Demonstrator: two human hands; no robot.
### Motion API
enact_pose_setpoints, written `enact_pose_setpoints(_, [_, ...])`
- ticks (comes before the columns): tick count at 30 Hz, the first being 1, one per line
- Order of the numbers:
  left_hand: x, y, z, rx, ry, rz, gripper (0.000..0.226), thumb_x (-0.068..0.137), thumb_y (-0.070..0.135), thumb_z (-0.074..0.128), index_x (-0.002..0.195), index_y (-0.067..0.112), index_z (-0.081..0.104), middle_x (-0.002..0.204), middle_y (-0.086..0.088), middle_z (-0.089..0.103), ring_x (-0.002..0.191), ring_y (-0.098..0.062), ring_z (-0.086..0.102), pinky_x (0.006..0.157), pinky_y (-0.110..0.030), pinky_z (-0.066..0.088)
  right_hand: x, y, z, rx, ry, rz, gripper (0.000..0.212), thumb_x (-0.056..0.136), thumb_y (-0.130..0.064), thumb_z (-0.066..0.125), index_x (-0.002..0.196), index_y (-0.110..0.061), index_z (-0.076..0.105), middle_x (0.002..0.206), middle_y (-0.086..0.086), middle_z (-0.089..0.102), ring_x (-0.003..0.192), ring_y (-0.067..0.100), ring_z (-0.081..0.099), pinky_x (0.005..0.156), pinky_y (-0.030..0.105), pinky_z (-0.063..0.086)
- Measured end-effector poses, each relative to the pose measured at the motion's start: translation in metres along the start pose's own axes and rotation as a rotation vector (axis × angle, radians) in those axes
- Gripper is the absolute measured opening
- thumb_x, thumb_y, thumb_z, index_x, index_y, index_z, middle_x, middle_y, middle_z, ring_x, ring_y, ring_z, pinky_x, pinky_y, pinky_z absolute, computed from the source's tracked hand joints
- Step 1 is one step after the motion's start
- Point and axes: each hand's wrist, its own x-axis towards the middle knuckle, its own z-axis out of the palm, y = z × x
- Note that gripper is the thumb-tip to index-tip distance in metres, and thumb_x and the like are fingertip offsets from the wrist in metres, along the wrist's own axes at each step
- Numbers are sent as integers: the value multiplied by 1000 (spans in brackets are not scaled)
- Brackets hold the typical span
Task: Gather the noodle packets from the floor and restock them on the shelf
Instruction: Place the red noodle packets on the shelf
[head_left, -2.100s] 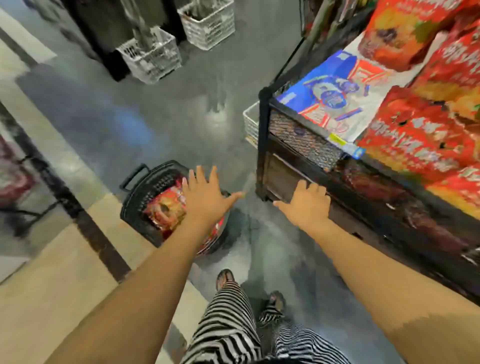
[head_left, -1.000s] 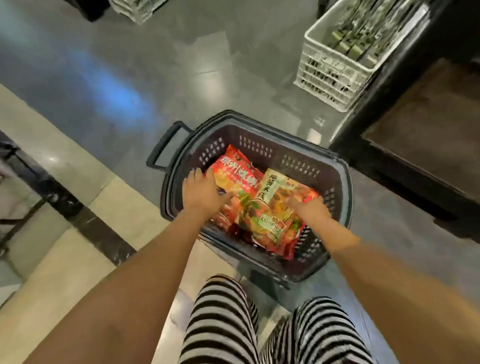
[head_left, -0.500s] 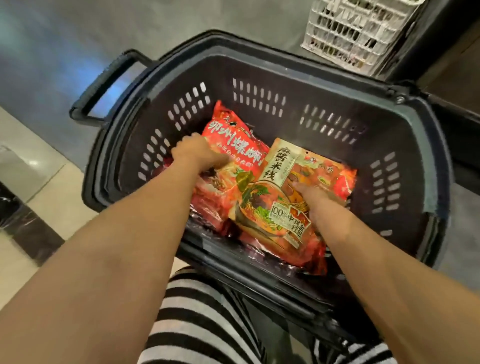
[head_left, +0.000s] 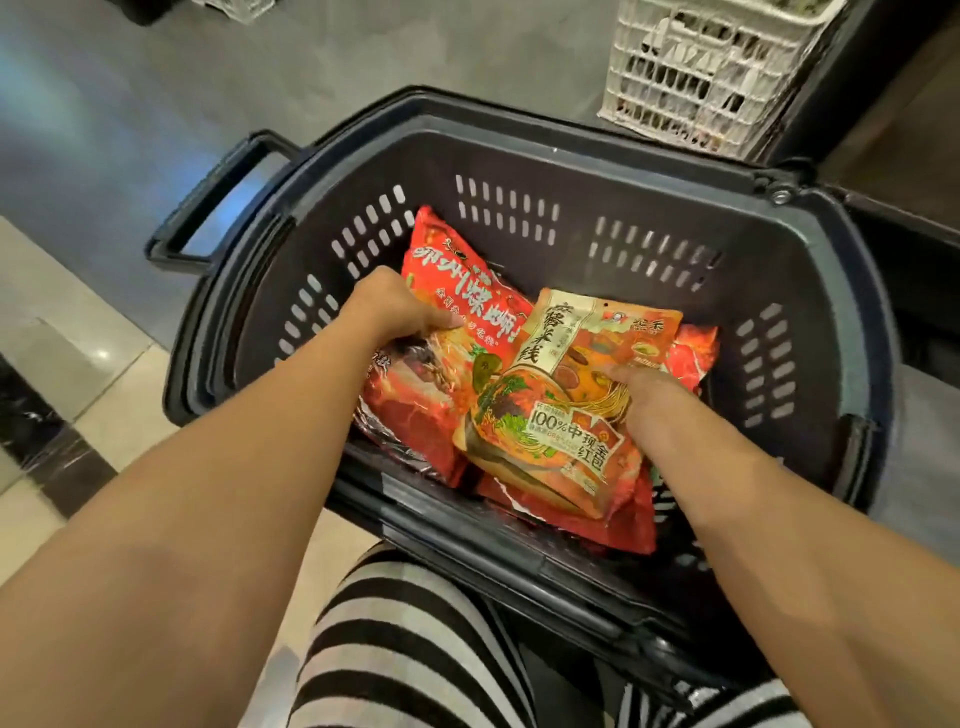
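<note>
Subject of task: noodle packets, all observed inside a dark plastic shopping basket (head_left: 519, 111) standing on the grey floor (head_left: 156, 104); none seen on a shelf in this view. The basket has slotted walls and a loop handle (head_left: 200, 197) projecting from its left end. A red noodle packet (head_left: 457, 291) lies tilted against the left part of the basket interior, printed face up. An orange noodle packet (head_left: 561, 415) lies to its right, overlapping the red packet's lower right edge and resting on top of further red packaging (head_left: 628, 525), which shows beneath it at the near and right sides; the number of packets underneath cannot be determined. The left hand (head_left: 395, 312) grips the red noodle packet at its left edge, fingers curled around the edge and thumb pressed on the printed face. The right hand (head_left: 639, 389) holds the orange noodle packet at its right edge, one digit lying across the face, the remaining fingers out of sight under the packet. Both forearms reach down into the basket from the near side. A white slotted plastic crate (head_left: 691, 78) stands on the floor just beyond the basket's far right corner. Striped trousers (head_left: 415, 649) show at the bottom, close against the basket's near wall. Pale beige tiling (head_left: 78, 338) borders the grey floor at left.
</note>
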Motion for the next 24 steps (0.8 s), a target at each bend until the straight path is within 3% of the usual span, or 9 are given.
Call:
enact_pose_setpoints(2, [-17, 4, -10, 23, 54, 4, 60, 53, 54, 92, 75, 9, 59, 76, -3, 66, 74, -19, 63, 65, -33, 51, -26, -5, -5, 124, 37, 40, 64, 66, -25, 89, 122, -13, 60, 110, 13, 72, 81, 25, 72, 46, 36, 53])
enact_pose_setpoints(4, [-39, 11, -27, 4, 107, 21, 60, 52, 57, 91, 66, 12, 54, 71, -3, 64, 66, -19, 60, 61, -34, 48, -59, -10, -15, 200, 40, 50, 78, 56, -23, 95, 123, -11, 56, 105, 13, 72, 82, 30, 73, 48, 50, 56])
enact_pose_setpoints(7, [-81, 27, -60, -96, 160, 58, 54, 55, 56, 90, 63, 17, 54, 67, 2, 64, 63, -15, 61, 59, -31, 51, -126, -32, -40, 199, 71, 45, 101, 45, -19, 97, 131, -5, 47, 116, 9, 65, 99, 30, 67, 81, 52, 57])
enact_pose_setpoints(9, [-112, 41, -85, -193, 181, 56, 55, 50, 60, 90, 59, 16, 58, 63, -1, 67, 61, -18, 66, 59, -38, 58, -161, -52, -64, 186, 74, -12, 89, 55, -17, 94, 130, -3, 48, 117, 5, 62, 103, 28, 65, 86, 44, 55])
enact_pose_setpoints(11, [-142, 57, -106, -259, 184, 52, 53, 49, 60, 90, 63, 16, 65, 66, -2, 71, 65, -21, 71, 65, -45, 61, -193, -70, -85, 191, 110, -15, 81, 57, -21, 94, 125, -3, 53, 121, 10, 65, 101, 31, 66, 89, 46, 55])
enact_pose_setpoints(13, [-173, 74, -121, -271, 178, 64, 46, 55, 54, 91, 62, 19, 63, 66, -1, 69, 65, -21, 70, 67, -43, 61, -227, -86, -103, 149, 145, -39, 70, 68, -26, 89, 123, -7, 50, 128, 12, 60, 112, 33, 61, 98, 44, 50])
enact_pose_setpoints(15, [-203, 92, -135, -277, 160, 59, 43, 58, 52, 90, 62, 19, 62, 66, 0, 68, 65, -21, 70, 64, -38, 59, -260, -99, -116, 150, 169, -38, 81, 68, -31, 89, 132, -6, 45, 131, 12, 58, 117, 32, 58, 103, 45, 47])
enact_pose_setpoints(20, [-277, 144, -184, -318, 113, 74, 35, 63, 45, 89, 70, 26, 61, 71, 12, 64, 65, -5, 63, 57, -22, 48, -358, -136, -157, 166, 144, -51, 75, 59, -23, 94, 122, -6, 57, 112, 9, 68, 98, 29, 66, 87, 45, 56])
enact_pose_setpoints(24, [-334, 192, -226, -362, 88, 51, 45, 58, 51, 90, 78, 17, 68, 81, 1, 73, 74, -19, 71, 72, -38, 59, -436, -175, -210, 171, 129, -72, 71, 59, -22, 94, 119, -7, 58, 111, 9, 68, 95, 28, 67, 81, 44, 56])
